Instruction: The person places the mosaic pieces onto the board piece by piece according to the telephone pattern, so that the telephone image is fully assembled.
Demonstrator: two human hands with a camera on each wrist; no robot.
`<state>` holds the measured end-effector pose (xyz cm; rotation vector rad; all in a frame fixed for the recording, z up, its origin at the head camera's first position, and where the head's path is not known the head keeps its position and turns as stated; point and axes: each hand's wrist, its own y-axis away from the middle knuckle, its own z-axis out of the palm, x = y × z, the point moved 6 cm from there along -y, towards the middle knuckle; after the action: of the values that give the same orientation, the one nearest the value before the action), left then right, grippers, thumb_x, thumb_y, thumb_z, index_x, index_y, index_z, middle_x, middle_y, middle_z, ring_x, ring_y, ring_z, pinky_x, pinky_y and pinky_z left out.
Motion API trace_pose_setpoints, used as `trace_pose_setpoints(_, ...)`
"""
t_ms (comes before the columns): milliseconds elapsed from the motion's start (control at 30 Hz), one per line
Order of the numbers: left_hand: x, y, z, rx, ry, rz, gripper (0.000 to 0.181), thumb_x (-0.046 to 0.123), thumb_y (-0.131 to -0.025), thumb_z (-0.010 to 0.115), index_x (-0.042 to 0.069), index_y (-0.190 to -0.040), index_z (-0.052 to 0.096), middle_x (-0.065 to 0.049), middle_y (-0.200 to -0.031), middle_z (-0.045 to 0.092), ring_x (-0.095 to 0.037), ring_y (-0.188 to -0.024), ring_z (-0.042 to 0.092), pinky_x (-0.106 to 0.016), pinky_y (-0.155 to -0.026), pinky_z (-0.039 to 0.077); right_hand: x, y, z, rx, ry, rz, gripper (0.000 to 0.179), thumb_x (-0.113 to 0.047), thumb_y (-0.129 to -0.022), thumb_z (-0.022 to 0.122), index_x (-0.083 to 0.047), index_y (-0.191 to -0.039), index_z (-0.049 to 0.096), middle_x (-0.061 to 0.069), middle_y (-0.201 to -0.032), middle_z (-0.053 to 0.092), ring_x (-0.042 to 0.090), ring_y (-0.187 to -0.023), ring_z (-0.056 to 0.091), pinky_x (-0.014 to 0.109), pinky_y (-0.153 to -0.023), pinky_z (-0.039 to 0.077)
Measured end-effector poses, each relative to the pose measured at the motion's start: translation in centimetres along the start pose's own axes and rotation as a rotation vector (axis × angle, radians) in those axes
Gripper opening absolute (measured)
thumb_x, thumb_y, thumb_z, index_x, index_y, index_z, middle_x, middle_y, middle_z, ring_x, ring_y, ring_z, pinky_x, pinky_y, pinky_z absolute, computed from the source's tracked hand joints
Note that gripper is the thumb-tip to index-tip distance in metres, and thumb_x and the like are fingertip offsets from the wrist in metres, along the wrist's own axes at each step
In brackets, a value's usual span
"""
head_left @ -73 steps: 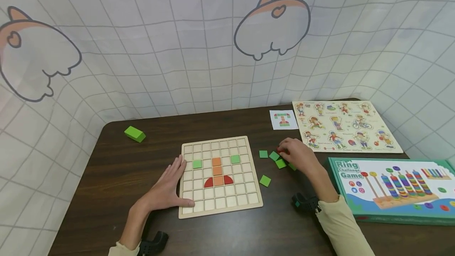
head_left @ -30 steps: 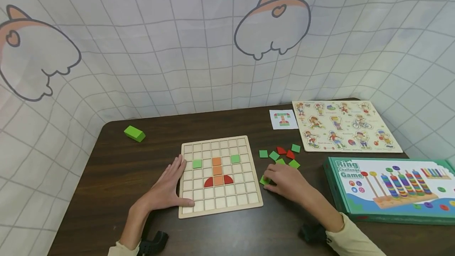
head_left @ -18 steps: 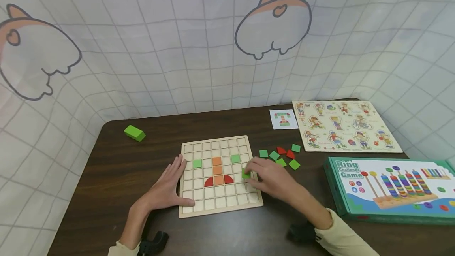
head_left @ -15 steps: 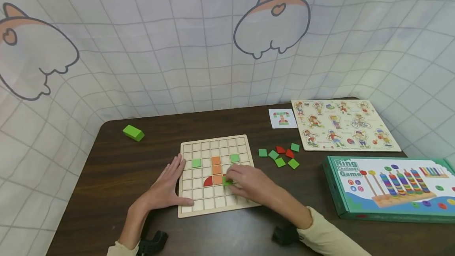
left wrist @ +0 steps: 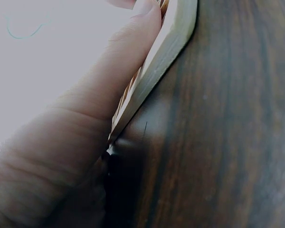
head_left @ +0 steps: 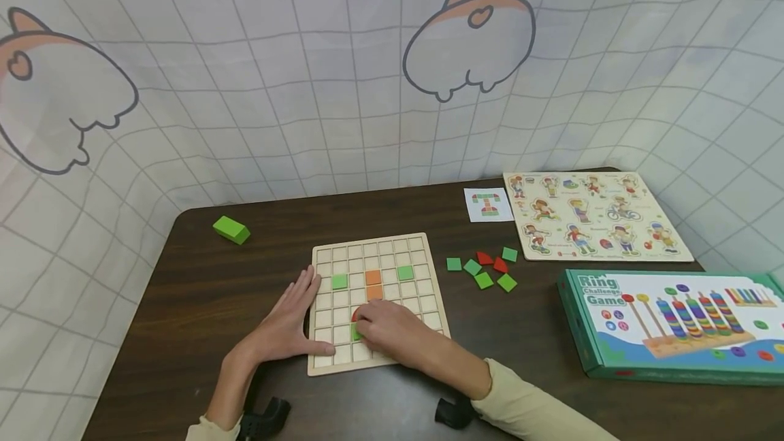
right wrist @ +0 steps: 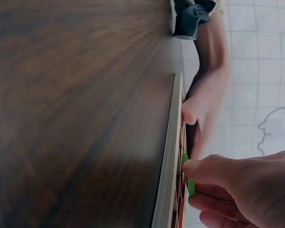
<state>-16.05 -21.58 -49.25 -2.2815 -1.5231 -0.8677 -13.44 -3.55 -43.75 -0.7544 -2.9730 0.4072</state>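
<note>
A square wooden grid board [head_left: 380,358] lies on the dark table, bearing green and orange square tiles and a red quarter-round piece. My left hand [head_left: 278,329] rests along the board's left edge, fingers straight and thumb on the front left corner; the left wrist view shows that thumb [left wrist: 118,61] close up. Over the board's lower middle, my right hand [head_left: 398,332] pinches a green tile [head_left: 356,332] just below the red piece. In the right wrist view the green tile [right wrist: 190,183] is tilted against the grid, between thumb and fingers. My right hand hides some pieces.
Several loose green tiles [head_left: 484,280] and two red pieces [head_left: 484,259] lie right of the board. Behind them are a pattern card [head_left: 488,205] and a picture puzzle [head_left: 597,216]. A Ring Challenge Game box [head_left: 674,325] stands at right, a green block [head_left: 232,230] at far left.
My right hand went from the red pieces to the nearest green tile, picked it up and carried it left over the board to the lower middle. My left hand stayed still.
</note>
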Motion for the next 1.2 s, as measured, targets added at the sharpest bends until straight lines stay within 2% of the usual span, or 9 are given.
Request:
trace_pose_setpoints(233, 0.0, 0.0, -0.1, -0.006, 0.005, -0.006, 0.126, 0.058, -0.069, 0.08, 0.004, -0.156, 0.007, -0.016, -0.164, -0.005, -0.038, -0.152, -0.001, -0.059, -0.118, 0.007, -0.6, -0.1, 0.1, 0.047, 0.124, -0.057, 0.007, -0.013, -0.088, 0.065, -0.018, -0.085, 0.07, -0.005, -0.102, 0.066, 0.009, -0.091, 0.062, 0.023, -0.082, 0.051)
trace_pose_setpoints(367, 0.0, 0.0, -0.1, -0.012, 0.013, -0.022, 0.127, 0.059, -0.068, 0.08, 0.006, -0.157, 0.006, -0.013, -0.165, -0.006, -0.035, -0.152, -0.003, -0.057, -0.118, 0.006, -0.8, -0.2, 0.2, 0.027, 0.185, -0.05, 0.009, -0.015, -0.087, 0.063, -0.021, -0.084, 0.069, -0.007, -0.102, 0.065, 0.008, -0.089, 0.059, 0.023, -0.081, 0.05)
trace_pose_setpoints(467, -0.1, 0.0, 0.0, -0.013, 0.007, -0.031, 0.127, 0.059, -0.067, 0.08, 0.006, -0.157, 0.006, -0.012, -0.165, -0.006, -0.034, -0.153, -0.003, -0.056, -0.119, 0.006, -0.8, -0.2, 0.3, -0.021, 0.183, -0.021, 0.009, -0.015, -0.087, 0.064, -0.021, -0.083, 0.07, -0.005, -0.11, 0.064, 0.011, -0.096, 0.059, 0.026, -0.085, 0.05)
trace_pose_setpoints(567, -0.2, 0.0, 0.0, -0.013, -0.003, -0.037, 0.128, 0.06, -0.067, 0.08, 0.007, -0.157, 0.006, -0.012, -0.165, -0.006, -0.034, -0.153, -0.003, -0.056, -0.119, 0.006, -0.4, -0.1, -0.2, -0.067, 0.13, 0.008, 0.008, -0.017, -0.089, 0.066, -0.021, -0.085, 0.071, -0.002, -0.117, 0.062, 0.014, -0.101, 0.058, 0.028, -0.086, 0.05)
trace_pose_setpoints(700, -0.3, 0.1, -0.1, -0.008, 0.006, -0.044, 0.13, 0.061, -0.065, 0.082, 0.007, -0.157, 0.007, -0.011, -0.165, -0.005, -0.033, -0.153, -0.003, -0.058, -0.119, 0.006, 1.9, 0.7, -2.0, -0.064, 0.035, 0.076, 0.008, -0.025, -0.092, 0.067, -0.021, -0.096, 0.073, 0.0, -0.119, 0.064, 0.016, -0.107, 0.059, 0.03, -0.087, 0.052)
trace_pose_setpoints(833, -0.3, 0.1, -0.2, -0.001, 0.017, -0.037, 0.13, 0.059, -0.064, 0.082, 0.007, -0.157, 0.007, -0.011, -0.165, -0.005, -0.034, -0.153, -0.002, -0.058, -0.118, 0.007, 6.0, 3.4, -4.1, -0.001, -0.009, 0.21, 0.023, -0.026, -0.087, 0.074, -0.015, -0.106, 0.073, 0.006, -0.119, 0.066, 0.021, -0.109, 0.062, 0.034, -0.086, 0.055)
trace_pose_setpoints(967, -0.3, 0.1, 0.0, -0.007, 0.017, -0.036, 0.13, 0.061, -0.065, 0.082, 0.007, -0.157, 0.007, -0.012, -0.165, -0.005, -0.033, -0.153, -0.003, -0.058, -0.118, 0.007, 9.8, 7.5, -4.6, 0.007, -0.038, 0.35, 0.031, -0.026, -0.083, 0.077, -0.012, -0.11, 0.073, 0.008, -0.119, 0.066, 0.024, -0.107, 0.062, 0.038, -0.085, 0.055)
trace_pose_setpoints(1100, -0.3, 0.0, 0.1, -0.001, 0.013, -0.033, 0.131, 0.061, -0.064, 0.081, 0.007, -0.157, 0.007, -0.012, -0.165, -0.006, -0.034, -0.153, -0.003, -0.057, -0.119, 0.007, 12.3, 11.0, -4.5, -0.017, -0.045, 0.47, 0.035, -0.026, -0.083, 0.077, -0.01, -0.113, 0.071, 0.011, -0.12, 0.065, 0.028, -0.109, 0.062, 0.044, -0.088, 0.054)
trace_pose_setpoints(1200, -0.3, -0.1, 0.2, 0.0, 0.009, -0.031, 0.131, 0.061, -0.064, 0.081, 0.007, -0.157, 0.007, -0.012, -0.165, -0.006, -0.034, -0.153, -0.003, -0.057, -0.119, 0.007, 13.4, 12.7, -4.7, -0.024, -0.044, 0.533, 0.042, -0.026, -0.081, 0.078, -0.007, -0.117, 0.069, 0.014, -0.12, 0.064, 0.03, -0.108, 0.063, 0.045, -0.087, 0.055)
